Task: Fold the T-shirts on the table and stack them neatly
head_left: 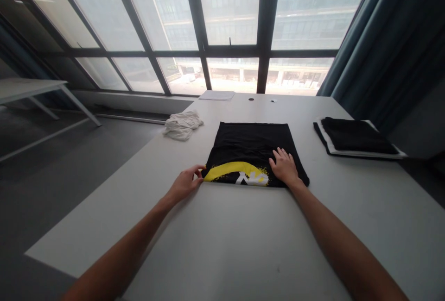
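Observation:
A black T-shirt (253,139) with a yellow and white print lies folded into a rough rectangle on the white table. Its near edge is a fold that cuts across the print. My left hand (187,180) pinches the near left corner of the shirt between thumb and fingers. My right hand (284,166) rests flat on the right part of the shirt, palm down, with its fingers stretched out toward the window. The underside of the shirt is hidden.
A crumpled white cloth (183,125) lies at the table's left edge. Folded black and white garments (359,136) are stacked on the right. White paper (217,95) lies at the far edge, near two small round items. Windows, a blue curtain (368,32) and another table (31,87) surround the white table (236,236).

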`<state>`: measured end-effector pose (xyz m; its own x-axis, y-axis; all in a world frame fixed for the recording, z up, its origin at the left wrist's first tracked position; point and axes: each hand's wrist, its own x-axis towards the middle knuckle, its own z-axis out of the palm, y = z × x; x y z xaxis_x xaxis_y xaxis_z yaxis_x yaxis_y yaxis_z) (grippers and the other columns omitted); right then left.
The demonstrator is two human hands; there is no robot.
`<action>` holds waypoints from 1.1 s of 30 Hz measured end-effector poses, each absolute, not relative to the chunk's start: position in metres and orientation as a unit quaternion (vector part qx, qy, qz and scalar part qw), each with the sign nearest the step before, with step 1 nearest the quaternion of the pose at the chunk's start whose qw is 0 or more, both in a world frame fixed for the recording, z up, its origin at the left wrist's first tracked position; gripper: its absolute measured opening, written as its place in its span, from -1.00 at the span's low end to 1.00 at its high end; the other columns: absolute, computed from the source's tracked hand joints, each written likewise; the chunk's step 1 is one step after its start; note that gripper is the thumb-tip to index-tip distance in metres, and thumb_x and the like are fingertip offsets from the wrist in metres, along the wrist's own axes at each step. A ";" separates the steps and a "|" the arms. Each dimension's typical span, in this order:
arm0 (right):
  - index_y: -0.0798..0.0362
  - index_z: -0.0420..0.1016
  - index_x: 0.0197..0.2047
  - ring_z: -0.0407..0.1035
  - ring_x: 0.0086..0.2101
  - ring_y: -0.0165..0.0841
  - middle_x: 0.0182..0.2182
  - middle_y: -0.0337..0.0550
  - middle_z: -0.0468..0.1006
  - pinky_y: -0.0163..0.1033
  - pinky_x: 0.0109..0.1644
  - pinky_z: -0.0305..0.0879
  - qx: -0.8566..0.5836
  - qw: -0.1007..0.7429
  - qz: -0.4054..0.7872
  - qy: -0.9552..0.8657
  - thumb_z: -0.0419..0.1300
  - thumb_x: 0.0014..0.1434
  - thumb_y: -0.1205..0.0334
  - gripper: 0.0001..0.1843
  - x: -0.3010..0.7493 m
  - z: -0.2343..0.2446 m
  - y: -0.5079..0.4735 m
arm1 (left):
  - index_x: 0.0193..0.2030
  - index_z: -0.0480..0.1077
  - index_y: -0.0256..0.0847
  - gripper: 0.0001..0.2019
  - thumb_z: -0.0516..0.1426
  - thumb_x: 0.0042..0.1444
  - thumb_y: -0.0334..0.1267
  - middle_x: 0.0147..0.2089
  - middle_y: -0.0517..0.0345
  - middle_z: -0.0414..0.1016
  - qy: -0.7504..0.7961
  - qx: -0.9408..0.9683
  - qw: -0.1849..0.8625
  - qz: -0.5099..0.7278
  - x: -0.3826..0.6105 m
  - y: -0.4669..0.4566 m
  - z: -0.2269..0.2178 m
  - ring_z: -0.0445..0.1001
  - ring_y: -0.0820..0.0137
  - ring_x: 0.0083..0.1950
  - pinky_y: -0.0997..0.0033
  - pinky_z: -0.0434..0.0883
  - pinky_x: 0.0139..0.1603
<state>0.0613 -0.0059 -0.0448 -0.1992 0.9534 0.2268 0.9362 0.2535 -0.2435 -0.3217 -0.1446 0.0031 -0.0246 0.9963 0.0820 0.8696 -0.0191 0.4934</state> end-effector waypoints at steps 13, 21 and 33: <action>0.16 0.29 0.36 -0.03 0.39 -0.11 0.41 0.08 0.16 0.07 0.43 -0.16 -0.616 0.164 0.051 -0.769 -0.06 0.39 0.04 -0.41 0.061 -0.040 -0.005 | 0.27 0.38 -0.26 -0.54 -0.06 0.37 -0.11 0.38 -0.09 0.31 0.603 0.765 0.028 0.223 -0.242 -0.048 0.004 0.23 0.17 0.41 0.13 0.14 0.42; 0.18 0.24 0.39 -0.10 0.41 -0.09 0.42 0.11 0.13 0.13 0.43 -0.21 -0.615 0.152 0.020 -0.774 -0.08 0.41 0.03 -0.39 0.077 -0.039 -0.005 | 0.49 0.08 -0.04 -0.38 -0.11 0.38 0.14 0.55 0.04 -0.08 0.643 0.763 0.003 0.067 -0.236 -0.032 -0.030 -0.13 0.08 0.55 -0.12 -0.10 0.48; 0.18 0.43 0.24 0.11 0.34 -0.10 0.29 0.12 0.36 0.06 0.40 0.02 -0.573 0.287 -0.004 -0.768 -0.03 0.38 0.14 -0.51 0.086 -0.020 -0.024 | 0.41 0.24 -0.07 -0.48 0.03 0.37 0.01 0.47 0.04 0.16 0.509 0.845 0.058 0.152 -0.253 -0.069 0.001 0.03 0.12 0.51 -0.07 0.02 0.48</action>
